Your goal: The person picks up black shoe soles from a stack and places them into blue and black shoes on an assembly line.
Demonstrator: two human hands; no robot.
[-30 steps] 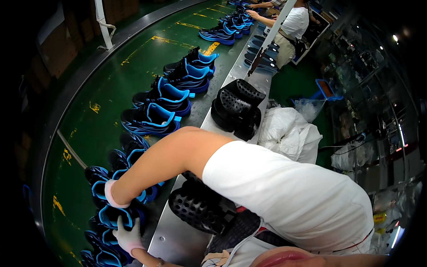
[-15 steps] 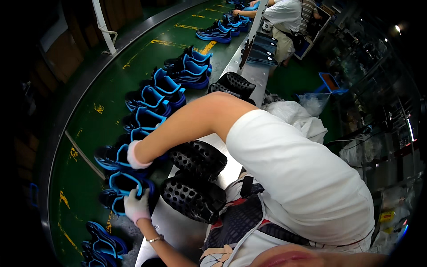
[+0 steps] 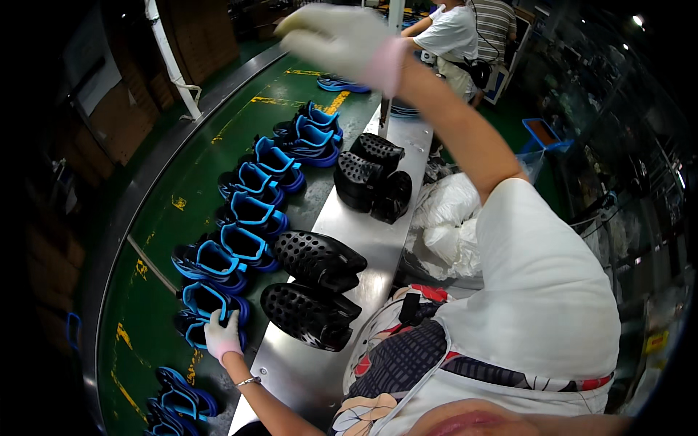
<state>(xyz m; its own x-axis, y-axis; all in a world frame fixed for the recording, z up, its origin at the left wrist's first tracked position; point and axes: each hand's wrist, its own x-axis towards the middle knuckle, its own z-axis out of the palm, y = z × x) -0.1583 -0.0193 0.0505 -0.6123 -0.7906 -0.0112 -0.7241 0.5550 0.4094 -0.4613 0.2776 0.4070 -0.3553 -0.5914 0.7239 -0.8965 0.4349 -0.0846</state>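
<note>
My left hand (image 3: 223,337), in a white glove with a pink cuff, has its thumb and fingers closed on the collar of a black-and-blue shoe (image 3: 195,332) on the green conveyor belt. Right against that shoe stands another shoe (image 3: 207,296). My right hand (image 3: 342,42), gloved the same way, is raised at the top and smeared by motion. Its fingers look stretched out, and I see nothing in them. Black foot-shaped forms with round holes (image 3: 309,314) lie on the metal ledge (image 3: 374,280), beside the row of shoes.
Several more shoes (image 3: 254,207) line the belt (image 3: 145,320) ahead, and others (image 3: 178,400) stand nearer me. More black forms (image 3: 360,178) sit farther along the ledge. White plastic bags (image 3: 447,218) lie right of it. A metal post (image 3: 395,43) rises at the ledge. Another person (image 3: 454,36) works beyond.
My right hand has left the shoes and swung up and away over the belt's far part. My left hand stays at the same shoe. More black forms on the ledge are uncovered.
</note>
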